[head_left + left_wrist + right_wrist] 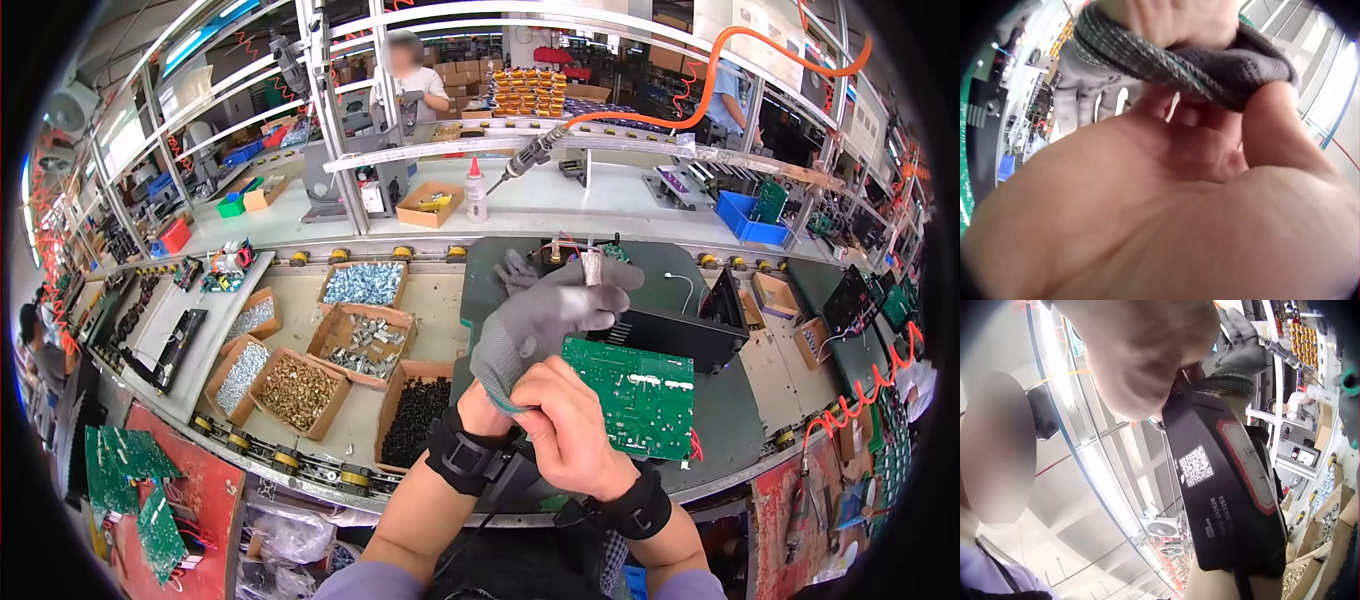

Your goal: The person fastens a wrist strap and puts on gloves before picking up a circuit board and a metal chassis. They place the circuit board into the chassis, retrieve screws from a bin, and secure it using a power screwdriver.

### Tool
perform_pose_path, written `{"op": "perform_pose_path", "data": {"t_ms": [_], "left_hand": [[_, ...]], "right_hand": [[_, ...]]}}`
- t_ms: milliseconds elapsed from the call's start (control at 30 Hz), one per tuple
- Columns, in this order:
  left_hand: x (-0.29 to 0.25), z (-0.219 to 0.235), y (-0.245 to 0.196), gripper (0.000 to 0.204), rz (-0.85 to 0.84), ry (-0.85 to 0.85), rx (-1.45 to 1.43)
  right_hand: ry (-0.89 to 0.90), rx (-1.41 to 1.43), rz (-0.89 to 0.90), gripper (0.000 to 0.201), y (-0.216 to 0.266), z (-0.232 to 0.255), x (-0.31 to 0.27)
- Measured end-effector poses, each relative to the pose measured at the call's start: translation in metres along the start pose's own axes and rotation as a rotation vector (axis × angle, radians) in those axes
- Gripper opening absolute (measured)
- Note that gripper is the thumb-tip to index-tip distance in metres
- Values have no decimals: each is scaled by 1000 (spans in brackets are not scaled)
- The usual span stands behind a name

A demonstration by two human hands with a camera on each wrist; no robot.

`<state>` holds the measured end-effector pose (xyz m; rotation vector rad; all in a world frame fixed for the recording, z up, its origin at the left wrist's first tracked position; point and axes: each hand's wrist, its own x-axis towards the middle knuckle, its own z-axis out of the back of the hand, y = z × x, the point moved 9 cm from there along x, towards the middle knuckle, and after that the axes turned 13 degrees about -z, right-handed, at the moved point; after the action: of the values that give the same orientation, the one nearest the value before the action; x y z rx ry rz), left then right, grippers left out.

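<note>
A grey work glove (pixel 535 325) with a green-edged cuff covers my left hand (pixel 550 310). Its fingers are spread and loosely straight, holding nothing, above a black metal chassis (pixel 660 335). Bare, my right hand (pixel 570 430) pinches the glove's cuff at the left wrist between thumb and fingers. In the left wrist view the right palm (pixel 1147 206) fills the lower half, and the cuff (pixel 1166 65) is bunched round the left wrist. The right wrist view has the gloved fingers (pixel 1238 340) stretched out beyond the cuff. Just right of the hands lies a green circuit board (pixel 640 400).
Cardboard boxes of silver screws (pixel 365 285), metal clips (pixel 360 345), brass parts (pixel 300 390) and black screws (pixel 415 415) stand at the left. A screwdriver (pixel 525 160) hangs from an orange hose. A glue bottle (pixel 476 195) stands on the back shelf.
</note>
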<state>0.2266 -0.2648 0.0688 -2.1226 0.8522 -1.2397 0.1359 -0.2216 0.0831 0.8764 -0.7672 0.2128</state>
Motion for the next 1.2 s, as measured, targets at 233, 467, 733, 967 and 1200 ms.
{"op": "perform_pose_path", "data": {"t_ms": [233,467,733,967,1200], "left_hand": [[-3,12,17,50,72,-119,7],[-4,2,24,63,132,-36,-149],[-13,4,-2,105,100,72,-48],[-24,0,0,93,185,102,-48],[-25,7,-8,88,59,102,89]], "right_hand": [[69,-66,26,23,0,-13,-6],[110,-82,98,24,12,-13,-1],[-417,-399,20,18,-1,75,3],[-444,199,-483,8,-83,108,6],[-407,254,-486,6,-84,119,8]]}}
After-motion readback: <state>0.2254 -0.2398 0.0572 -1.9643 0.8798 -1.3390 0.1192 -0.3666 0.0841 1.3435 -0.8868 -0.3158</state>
